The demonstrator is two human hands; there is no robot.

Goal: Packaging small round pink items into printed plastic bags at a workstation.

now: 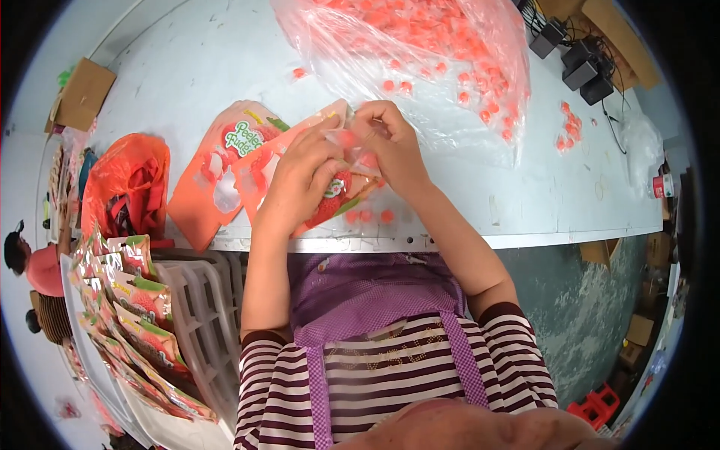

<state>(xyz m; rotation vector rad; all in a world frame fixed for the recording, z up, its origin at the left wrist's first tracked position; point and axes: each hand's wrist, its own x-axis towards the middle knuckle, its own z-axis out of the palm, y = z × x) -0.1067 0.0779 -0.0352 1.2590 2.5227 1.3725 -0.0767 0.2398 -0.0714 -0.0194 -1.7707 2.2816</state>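
My left hand is closed on a red and pink candy pouch with fruit printed on it, held tilted just above the table's near edge. Close against the pouch's upper end is my right hand, its fingers curled around small red candies in clear wrappers. My fingers partly hide the pouch's mouth. A few more wrapped candies lie on the table just below the pouch. To the left of my left hand, flat pouches overlap in a pile.
A large clear bag spills red candies across the table's far side. Loose candies and black power adapters are at the right. Left stand an orange bag and a crate of filled pouches. Other people are far left.
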